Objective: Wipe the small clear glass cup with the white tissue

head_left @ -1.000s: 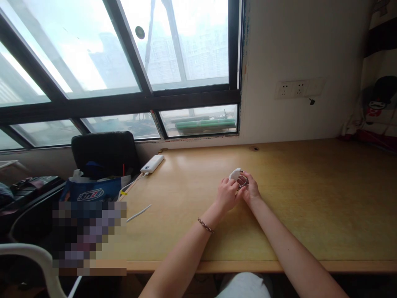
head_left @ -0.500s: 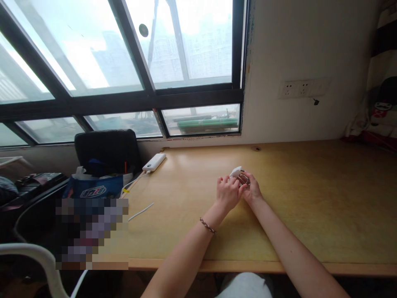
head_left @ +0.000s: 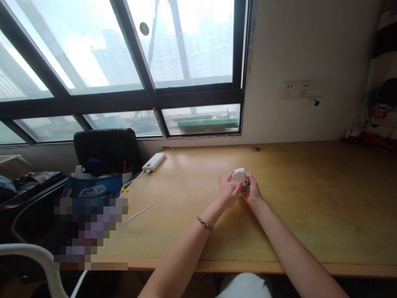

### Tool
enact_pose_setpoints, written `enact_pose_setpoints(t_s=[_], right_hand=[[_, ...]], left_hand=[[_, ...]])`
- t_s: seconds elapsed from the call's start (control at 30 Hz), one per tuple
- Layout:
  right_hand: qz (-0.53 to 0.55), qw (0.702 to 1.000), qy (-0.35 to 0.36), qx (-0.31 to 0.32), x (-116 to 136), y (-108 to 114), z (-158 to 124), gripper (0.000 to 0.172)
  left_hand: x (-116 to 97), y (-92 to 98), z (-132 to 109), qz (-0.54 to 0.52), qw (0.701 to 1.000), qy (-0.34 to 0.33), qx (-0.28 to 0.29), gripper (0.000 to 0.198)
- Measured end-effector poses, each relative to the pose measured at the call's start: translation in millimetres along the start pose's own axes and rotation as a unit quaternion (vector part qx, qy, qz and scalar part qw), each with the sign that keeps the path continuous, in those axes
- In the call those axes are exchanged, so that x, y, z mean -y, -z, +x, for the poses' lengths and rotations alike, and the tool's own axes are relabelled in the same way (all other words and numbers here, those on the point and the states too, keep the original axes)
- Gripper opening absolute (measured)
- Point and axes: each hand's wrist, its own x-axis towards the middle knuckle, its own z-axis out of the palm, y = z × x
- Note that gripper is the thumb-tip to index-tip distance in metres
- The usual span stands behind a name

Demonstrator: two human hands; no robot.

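Observation:
Over the middle of the wooden desk (head_left: 186, 236), my two hands meet. My left hand (head_left: 228, 193), with a braided bracelet on its wrist, pinches a small white flat-faced piece (head_left: 238, 175), one finger sticking out to the left. What the white piece is I cannot make out. My right hand (head_left: 253, 191) is curled around a brownish, looped, shiny thing (head_left: 246, 185) that sits right against the white piece. Fingers cover much of both things, and whether they are joined is hidden.
A white power bank (head_left: 154, 162) with a cable plugged in lies at the desk's left edge. Another white cable end (head_left: 141, 212) rests nearer. A black chair (head_left: 107, 151) holds a blue bag (head_left: 93, 186). Wall sockets (head_left: 297, 89) are at the back right.
The white piece has turned so that a broader face shows. My left hand has shifted slightly, its fingers moving around the piece with one now extended. My right hand stays nearly in place.

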Motion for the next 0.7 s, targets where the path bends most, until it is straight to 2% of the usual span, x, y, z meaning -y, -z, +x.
enact_pose_setpoints(t_s=[0.2, 0.4, 0.5, 0.6, 0.7], right_hand=[[-0.002, 1.000, 0.005, 0.024, -1, -2, 1, 0.011], [-0.004, 0.999, 0.012, 0.040, -2, -5, -1, 0.013], [-0.007, 0.998, 0.021, 0.055, -1, -7, -3, 0.015], [-0.008, 0.998, 0.032, 0.055, 1, -7, -4, 0.012], [-0.003, 0.997, 0.037, 0.062, 2, -7, -4, 0.011]], left_hand=[[-1, 6.9, 1, 0.018, 0.999, 0.014, -0.041, 0.042], [-10, 12.7, -5, 0.134, 0.986, -0.027, -0.093, 0.029], [-9, 9.2, -5, 0.116, 0.989, -0.043, -0.079, 0.024], [-4, 4.0, -3, 0.075, 0.994, -0.061, -0.044, 0.028], [-1, 0.5, -2, 0.071, 0.995, -0.060, -0.033, 0.031]])
